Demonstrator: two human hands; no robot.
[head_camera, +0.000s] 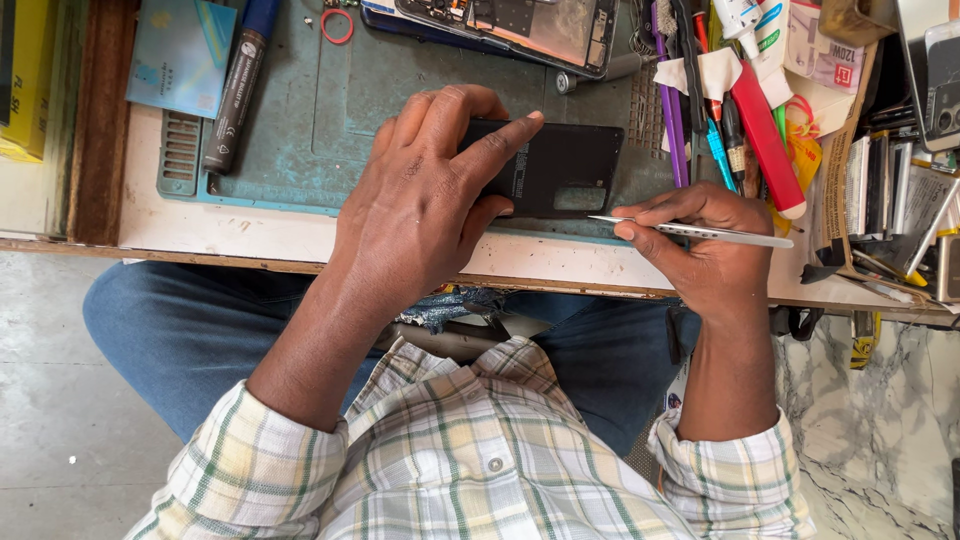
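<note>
A black phone part (565, 168), flat and rectangular, lies on a worn teal work mat (300, 110). My left hand (425, 195) rests over its left half, with the index finger stretched along its top edge. My right hand (700, 245) pinches a thin silver tool (700, 232), whose pointed tip sits at the part's lower right edge.
An opened phone frame (520, 28) lies at the mat's far edge. A dark marker (235, 90) and a red ring (337, 26) sit at the left. Pens, a red-handled tool (765, 140) and cluttered parts fill the right side. The table's front edge runs just below my hands.
</note>
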